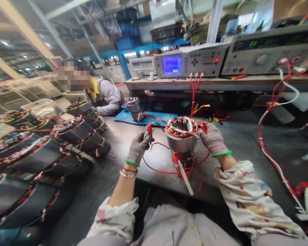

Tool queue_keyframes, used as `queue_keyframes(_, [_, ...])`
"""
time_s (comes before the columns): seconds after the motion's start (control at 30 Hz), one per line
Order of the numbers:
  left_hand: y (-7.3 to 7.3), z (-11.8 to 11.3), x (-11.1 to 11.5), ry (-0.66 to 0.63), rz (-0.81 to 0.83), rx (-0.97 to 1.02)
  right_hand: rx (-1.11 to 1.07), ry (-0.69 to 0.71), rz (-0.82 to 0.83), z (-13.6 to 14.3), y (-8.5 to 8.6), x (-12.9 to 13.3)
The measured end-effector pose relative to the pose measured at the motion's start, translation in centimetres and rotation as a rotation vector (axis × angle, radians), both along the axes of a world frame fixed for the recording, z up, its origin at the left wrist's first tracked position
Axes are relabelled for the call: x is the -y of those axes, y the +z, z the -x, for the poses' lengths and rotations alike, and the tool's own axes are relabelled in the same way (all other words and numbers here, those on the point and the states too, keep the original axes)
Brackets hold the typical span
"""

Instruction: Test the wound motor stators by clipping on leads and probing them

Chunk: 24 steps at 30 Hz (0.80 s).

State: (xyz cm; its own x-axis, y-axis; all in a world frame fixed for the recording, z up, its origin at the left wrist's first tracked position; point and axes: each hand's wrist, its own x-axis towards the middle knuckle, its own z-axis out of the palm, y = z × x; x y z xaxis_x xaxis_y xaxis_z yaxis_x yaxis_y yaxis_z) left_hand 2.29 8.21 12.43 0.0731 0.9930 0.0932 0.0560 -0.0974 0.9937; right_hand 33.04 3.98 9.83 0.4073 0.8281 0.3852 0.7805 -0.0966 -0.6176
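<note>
A motor stator (181, 145) with copper and red windings stands upright on the dark table in front of me. My gloved left hand (139, 147), to its left, pinches a red-tipped test clip (149, 128), held apart from the stator. At the stator's right rim, my gloved right hand (214, 139) is closed on another red test clip (203, 127); whether its jaws grip a lead is too small to tell. A third red clip with a white handle (185, 177) hangs at the stator's front. Red test wires (155, 169) loop around its base.
Several stators (74, 135) crowd the table's left side. Another stator (133, 106) stands on a blue mat (154, 118), near a co-worker (106, 94). Behind are a tester with a lit screen (171, 65) and a second instrument (261, 59). Red and white cables (262, 147) hang at right.
</note>
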Motion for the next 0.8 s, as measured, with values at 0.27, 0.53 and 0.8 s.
queue_keyframes(0.27, [-0.4,-0.2,1.1,0.0,0.034,0.013,-0.005,0.004,0.049,0.0,0.0,0.0])
queue_keyframes(0.53, [-0.3,-0.1,0.4,-0.042,0.044,0.043,-0.08,-0.083,0.051,-0.8,-0.3,-2.4])
queue_keyframes(0.8, [-0.9,0.1,-0.2,-0.03,0.078,0.04,-0.117,-0.07,0.045,-1.0,-1.2,-2.8])
